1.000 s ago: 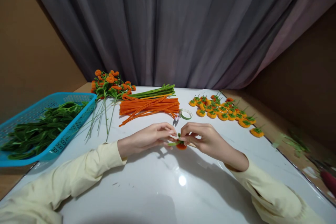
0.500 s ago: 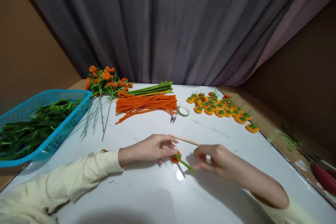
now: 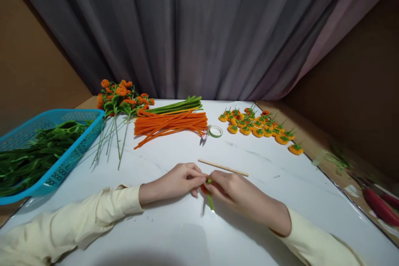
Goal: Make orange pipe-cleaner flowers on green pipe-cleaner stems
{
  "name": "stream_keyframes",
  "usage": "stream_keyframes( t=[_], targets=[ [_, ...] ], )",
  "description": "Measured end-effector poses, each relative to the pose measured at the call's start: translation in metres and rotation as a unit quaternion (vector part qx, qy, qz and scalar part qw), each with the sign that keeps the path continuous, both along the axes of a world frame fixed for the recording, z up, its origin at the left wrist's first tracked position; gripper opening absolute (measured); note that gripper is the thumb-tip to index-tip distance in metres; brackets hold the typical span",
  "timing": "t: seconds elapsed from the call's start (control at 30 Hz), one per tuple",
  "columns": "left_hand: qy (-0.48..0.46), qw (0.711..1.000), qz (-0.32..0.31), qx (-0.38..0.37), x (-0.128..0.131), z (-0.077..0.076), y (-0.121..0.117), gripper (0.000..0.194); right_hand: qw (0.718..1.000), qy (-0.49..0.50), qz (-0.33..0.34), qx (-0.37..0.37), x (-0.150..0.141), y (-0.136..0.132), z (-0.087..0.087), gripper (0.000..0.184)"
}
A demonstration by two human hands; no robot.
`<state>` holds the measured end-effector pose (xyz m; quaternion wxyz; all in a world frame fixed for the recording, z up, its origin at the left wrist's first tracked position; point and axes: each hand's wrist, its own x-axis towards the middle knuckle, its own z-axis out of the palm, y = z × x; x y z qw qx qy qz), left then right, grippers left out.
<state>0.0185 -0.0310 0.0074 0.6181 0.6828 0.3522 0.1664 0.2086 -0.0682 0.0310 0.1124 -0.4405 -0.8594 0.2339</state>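
Note:
Between both hands, low over the white table, is a small orange pipe-cleaner flower (image 3: 204, 190) with a green pipe-cleaner end (image 3: 210, 202) hanging from it. My left hand (image 3: 182, 181) pinches the flower from the left with thumb and fingers. My right hand (image 3: 235, 189) closes on the flower's green part from the right; the fingertips of both hands meet there and partly hide it. Just beyond them, a thin wooden stick (image 3: 222, 167) lies on the table, touched by neither hand.
Orange pipe cleaners (image 3: 171, 123) and green pipe cleaners (image 3: 183, 105) lie ahead, with small scissors (image 3: 203, 138) and a tape roll (image 3: 215, 131) beside them. A blue basket (image 3: 59, 174) of green leaves and stemmed orange flowers (image 3: 120, 91) are left. Several yellow-orange flower heads (image 3: 258, 132) and red-handled pliers (image 3: 378, 205) are right.
My right hand has let go of the wooden stick, which now lies on the table, and has moved left to the flower. My left hand keeps hold of the flower.

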Motion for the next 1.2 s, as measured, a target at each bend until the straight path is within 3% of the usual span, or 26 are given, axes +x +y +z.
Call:
stream_keyframes(
  t=[0.13, 0.3, 0.4, 0.53, 0.77, 0.9, 1.2],
  targets=[
    [-0.011, 0.999, 0.037, -0.013, 0.001, -0.003, 0.000, 0.031, 0.999, 0.042, 0.000, 0.015, 0.000, 0.000, -0.001, 0.021],
    [-0.080, 0.977, -0.015, -0.198, 0.001, -0.002, 0.005, 0.037, 0.994, 0.098, 0.022, 0.035, 0.009, 0.003, -0.001, 0.022],
    [-0.129, 0.959, -0.032, -0.250, -0.001, -0.001, 0.007, 0.035, 0.991, 0.121, 0.039, 0.041, 0.013, 0.004, -0.003, 0.022],
    [-0.131, 0.963, -0.007, -0.234, -0.002, -0.001, 0.006, 0.034, 0.989, 0.141, 0.023, 0.025, 0.013, 0.005, -0.004, 0.023],
    [-0.134, 0.974, 0.025, -0.181, -0.002, -0.003, 0.002, 0.037, 0.978, 0.184, -0.065, -0.076, 0.008, 0.009, -0.002, 0.031],
    [-0.152, 0.970, 0.021, -0.190, -0.002, -0.005, 0.001, 0.032, 0.969, 0.208, -0.068, -0.114, 0.008, 0.010, -0.004, 0.034],
    [-0.172, 0.964, 0.031, -0.202, -0.004, -0.006, 0.006, 0.023, 0.973, 0.212, -0.083, -0.044, 0.011, 0.010, -0.011, 0.037]
  ],
)
